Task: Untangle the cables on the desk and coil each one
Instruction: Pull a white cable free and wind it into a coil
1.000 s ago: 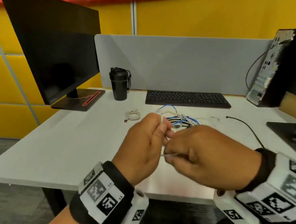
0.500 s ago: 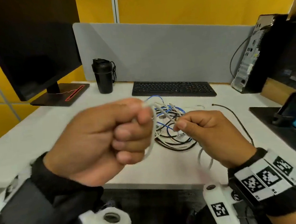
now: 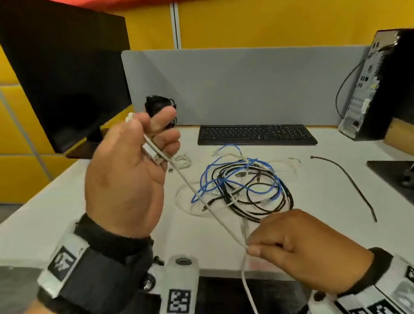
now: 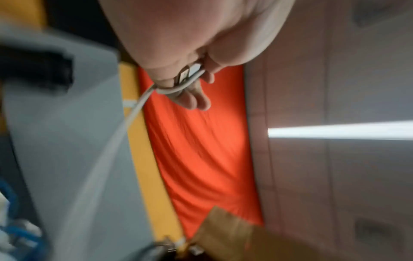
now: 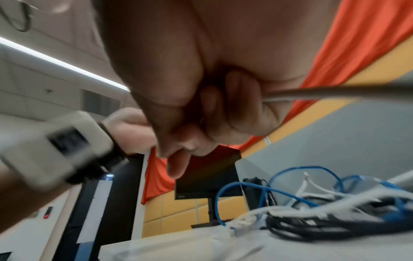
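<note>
My left hand (image 3: 137, 161) is raised above the desk's left half and grips the plug end of a white cable (image 3: 204, 201); the plug (image 4: 187, 74) shows between its curled fingers. The cable runs taut down and right to my right hand (image 3: 281, 247), which pinches it near the desk's front edge; its loose tail hangs below the edge. In the right wrist view the cable (image 5: 335, 91) passes through the curled fingers. Behind the hands a tangle of blue, black and white cables (image 3: 242, 188) lies on the white desk (image 3: 58, 216).
A small coiled white cable (image 3: 180, 162) lies left of the tangle, a loose black cable (image 3: 345, 181) to its right. A keyboard (image 3: 253, 135), black bottle (image 3: 159, 105), monitor (image 3: 68, 75) and computer tower (image 3: 377, 83) stand along the back and sides.
My hands have drawn apart: the left rose and turned palm-up with the plug end, the right dropped toward the front edge, stretching the white cable taut between them.
</note>
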The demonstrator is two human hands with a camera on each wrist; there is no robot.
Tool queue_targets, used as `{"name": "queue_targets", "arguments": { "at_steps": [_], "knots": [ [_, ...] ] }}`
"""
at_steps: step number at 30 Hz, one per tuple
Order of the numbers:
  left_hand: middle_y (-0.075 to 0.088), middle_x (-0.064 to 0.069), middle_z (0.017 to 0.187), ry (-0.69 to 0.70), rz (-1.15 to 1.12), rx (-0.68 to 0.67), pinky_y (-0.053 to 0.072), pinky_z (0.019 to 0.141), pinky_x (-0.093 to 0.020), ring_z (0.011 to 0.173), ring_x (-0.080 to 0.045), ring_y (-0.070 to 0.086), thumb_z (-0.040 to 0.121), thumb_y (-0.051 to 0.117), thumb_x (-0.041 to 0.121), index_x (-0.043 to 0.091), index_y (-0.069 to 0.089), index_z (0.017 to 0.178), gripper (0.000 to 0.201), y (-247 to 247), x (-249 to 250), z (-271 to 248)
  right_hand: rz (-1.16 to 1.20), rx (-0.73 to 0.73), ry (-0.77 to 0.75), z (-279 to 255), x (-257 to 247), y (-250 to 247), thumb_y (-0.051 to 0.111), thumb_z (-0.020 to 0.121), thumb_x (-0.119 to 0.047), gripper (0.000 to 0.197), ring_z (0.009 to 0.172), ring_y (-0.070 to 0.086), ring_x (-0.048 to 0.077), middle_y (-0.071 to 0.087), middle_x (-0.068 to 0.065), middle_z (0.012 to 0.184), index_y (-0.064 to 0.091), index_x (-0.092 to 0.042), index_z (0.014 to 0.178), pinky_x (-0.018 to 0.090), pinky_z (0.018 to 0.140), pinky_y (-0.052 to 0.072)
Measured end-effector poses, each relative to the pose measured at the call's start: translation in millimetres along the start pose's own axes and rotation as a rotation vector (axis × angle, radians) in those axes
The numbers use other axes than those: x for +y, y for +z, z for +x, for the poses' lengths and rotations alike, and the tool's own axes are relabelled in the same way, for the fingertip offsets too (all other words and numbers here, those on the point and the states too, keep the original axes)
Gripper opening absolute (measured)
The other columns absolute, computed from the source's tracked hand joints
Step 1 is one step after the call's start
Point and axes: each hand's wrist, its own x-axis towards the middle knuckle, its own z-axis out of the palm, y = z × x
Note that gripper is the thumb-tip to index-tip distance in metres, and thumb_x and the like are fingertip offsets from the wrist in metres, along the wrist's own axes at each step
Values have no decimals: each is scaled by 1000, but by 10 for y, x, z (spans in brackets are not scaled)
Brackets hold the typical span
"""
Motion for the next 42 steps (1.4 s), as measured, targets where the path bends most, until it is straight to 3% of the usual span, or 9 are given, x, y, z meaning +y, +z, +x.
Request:
{"name": "queue_targets", "arguments": {
  "at_steps": [2,5,11,15,18,22,26,31,42],
  "knots": [
    [74,-2,113,140,580,55,58,84,-38,94,-16,73,105,37,32,18,60,102,27,5,-154,-71,10,-28,-70,-29,-135,-116,58,96,-41,19,74,55,0,55,-17,71,68,-31,84,16,68,40],
    [69,3,100,67,1367,-379,54,80,-42,89,-17,67,105,31,32,21,55,108,27,-24,-304,-212,145,125,-117,-100,-283,-356,65,89,-34,19,66,58,2,57,-18,67,71,-25,74,10,63,38],
    [50,1,61,-471,674,-579,42,56,-30,58,-13,45,96,45,32,11,65,86,31,197,-261,-368,49,723,99,-43,-44,-473,66,90,-34,18,66,59,-3,65,-22,78,69,-27,74,4,58,37],
    [44,1,58,-632,-27,-529,34,47,-24,47,-10,34,95,49,20,9,64,88,20,374,-202,-444,271,654,281,99,158,-108,65,92,-20,18,67,59,0,67,-16,71,72,-22,76,11,60,40],
    [64,0,75,-599,-325,-317,45,52,-21,51,-7,46,99,47,20,12,58,93,15,443,-195,-398,295,459,179,154,0,174,61,96,-22,19,73,60,3,67,-11,73,70,-18,81,18,69,44],
    [76,-2,109,-208,319,-206,56,70,-27,78,-13,71,104,42,23,15,55,100,16,431,-283,-403,79,250,-68,130,-326,215,48,98,-38,35,65,49,8,50,-8,64,57,-16,73,30,63,44],
    [65,11,83,76,1102,-554,53,68,-38,71,-10,65,102,37,34,20,56,94,25,327,-335,-471,50,345,-95,14,-423,-155,59,93,-31,21,64,53,2,53,-16,64,63,-24,74,23,63,44],
    [50,4,59,-422,693,-584,36,50,-23,53,-11,43,88,52,36,9,65,78,31,287,-243,-418,111,528,36,-19,-182,-378,68,90,-27,15,64,57,4,62,-10,62,72,-24,76,10,58,39],
    [34,4,53,-648,133,-395,19,40,-20,40,-5,28,82,58,25,10,59,75,17,-28,125,-133,602,536,322,120,383,-115,63,95,-14,21,44,46,-1,51,-20,46,73,-14,77,6,46,33]
  ]
}}
